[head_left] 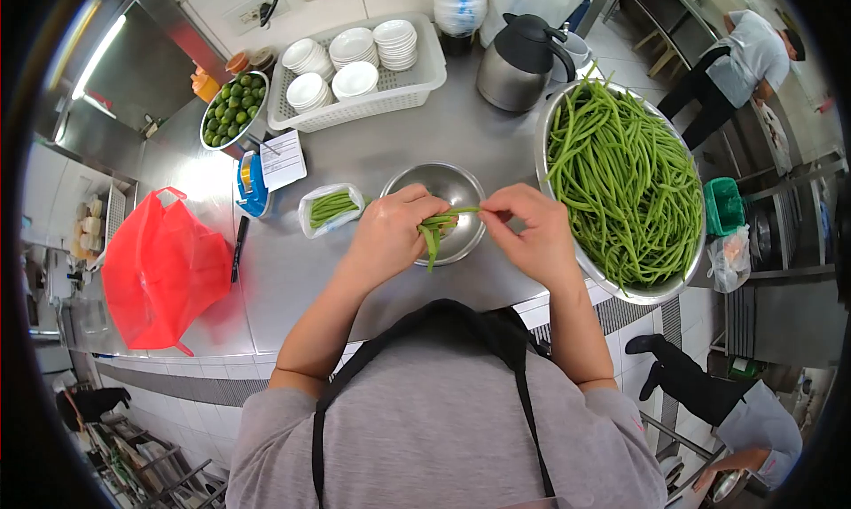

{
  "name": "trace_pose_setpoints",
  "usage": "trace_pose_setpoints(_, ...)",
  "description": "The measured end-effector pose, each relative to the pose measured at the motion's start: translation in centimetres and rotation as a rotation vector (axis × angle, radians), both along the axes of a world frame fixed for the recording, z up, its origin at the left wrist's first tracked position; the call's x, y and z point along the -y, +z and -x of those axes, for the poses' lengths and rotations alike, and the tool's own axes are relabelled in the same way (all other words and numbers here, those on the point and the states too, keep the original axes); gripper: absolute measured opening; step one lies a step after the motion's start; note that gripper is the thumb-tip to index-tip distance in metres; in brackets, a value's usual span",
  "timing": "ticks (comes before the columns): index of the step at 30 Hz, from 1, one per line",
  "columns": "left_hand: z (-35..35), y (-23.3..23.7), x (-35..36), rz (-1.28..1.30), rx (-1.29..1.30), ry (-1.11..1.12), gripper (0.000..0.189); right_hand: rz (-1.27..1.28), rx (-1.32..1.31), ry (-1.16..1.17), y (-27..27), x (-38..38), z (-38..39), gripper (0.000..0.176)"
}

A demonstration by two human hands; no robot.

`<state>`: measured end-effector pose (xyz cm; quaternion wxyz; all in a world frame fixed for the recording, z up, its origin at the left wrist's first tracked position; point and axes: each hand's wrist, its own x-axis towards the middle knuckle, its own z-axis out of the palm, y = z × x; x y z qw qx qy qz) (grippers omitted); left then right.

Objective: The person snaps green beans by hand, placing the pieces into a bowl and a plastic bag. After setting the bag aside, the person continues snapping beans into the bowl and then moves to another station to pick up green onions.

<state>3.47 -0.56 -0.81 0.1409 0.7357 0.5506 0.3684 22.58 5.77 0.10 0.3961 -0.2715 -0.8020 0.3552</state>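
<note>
Evidently, the left hand (390, 230) is gripping slim green beans (432, 239) over a round silver metal bowl (454, 186), perhaps to catch bits.
The right hand (532, 234) is pinching one bean's end between fingertips; a bean-heaped, oval metal basin (592, 271) is standing right, seemingly for easy reach.

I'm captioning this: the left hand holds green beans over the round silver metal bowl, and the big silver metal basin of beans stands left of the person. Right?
Wrong side: the head view shows the big silver metal basin on the person's right. The left hand holds green beans over the round silver metal bowl.
</note>
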Motion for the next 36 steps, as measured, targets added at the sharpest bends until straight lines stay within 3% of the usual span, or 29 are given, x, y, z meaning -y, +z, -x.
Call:
trace_pose_setpoints(3, 0.6, 0.0, 0.5, 0.083, -0.112, 0.063, 0.014, -0.152, 0.209, -0.036, -0.5, 0.2, 0.6, 0.005)
trace_pose_setpoints(5, 0.7, -1.1, 0.1, 0.044, -0.020, 0.025, 0.012, -0.238, 0.290, -0.036, -1.0, 0.0, 0.9, 0.004)
trace_pose_setpoints(7, 0.7, -1.6, -0.1, 0.010, 0.070, -0.011, 0.011, 0.136, -0.254, 0.022, -1.7, -0.1, 1.6, 0.004)
trace_pose_setpoints(8, 0.5, -1.6, -0.1, 0.115, 0.194, 0.033, 0.013, 0.143, -0.256, 0.024, -1.6, -0.1, 1.8, 0.004)
trace_pose_setpoints(10, 0.5, -2.1, -0.3, 0.218, 0.317, 0.078, 0.015, 0.432, -0.575, 0.068, -0.8, -0.3, 2.1, 0.005)
trace_pose_setpoints(12, 0.4, -3.2, -0.7, 0.395, 1.054, 0.194, 0.023, 0.449, -0.441, 0.055, -2.2, -0.5, 2.4, 0.008)
trace_pose_setpoints(14, 0.1, -3.1, -0.8, 0.354, 1.136, 0.194, 0.025, 0.064, 0.032, 0.032, -3.0, -0.7, 2.9, 0.010)
trace_pose_setpoints(19, -0.1, -2.9, -0.9, 0.285, 1.201, 0.247, 0.025, 0.086, -0.042, -0.004, -3.8, 0.1, 3.2, 0.014)
trace_pose_setpoints(25, 0.1, -3.3, -0.9, 0.251, 1.251, 0.243, 0.024, 0.095, 0.106, 0.092, -3.9, 0.1, 2.8, 0.012)
trace_pose_setpoints(28, 0.0, -3.4, -1.0, 0.179, 1.446, 0.231, 0.022, 0.050, -0.096, -0.016, -3.0, 0.5, 3.2, 0.007)
trace_pose_setpoints(30, 0.5, -4.0, -1.1, 0.173, 1.883, 0.194, 0.019, -0.049, -0.337, -0.079, -2.1, 0.8, 3.3, 0.007)
trace_pose_setpoints(31, 1.4, -4.4, -1.3, 0.175, 1.956, 0.208, 0.018, -0.055, -0.336, -0.083, -2.1, 0.7, 3.0, 0.007)
trace_pose_setpoints(34, 2.4, -4.3, -1.2, 0.122, 1.870, 0.259, 0.017, -0.030, -0.310, -0.032, -2.1, 0.4, 2.3, 0.013)
trace_pose_setpoints(36, 1.8, -3.3, -1.0, 0.123, 1.793, 0.248, 0.016, -0.135, 0.083, -0.048, -3.6, 0.6, 2.8, 0.022)
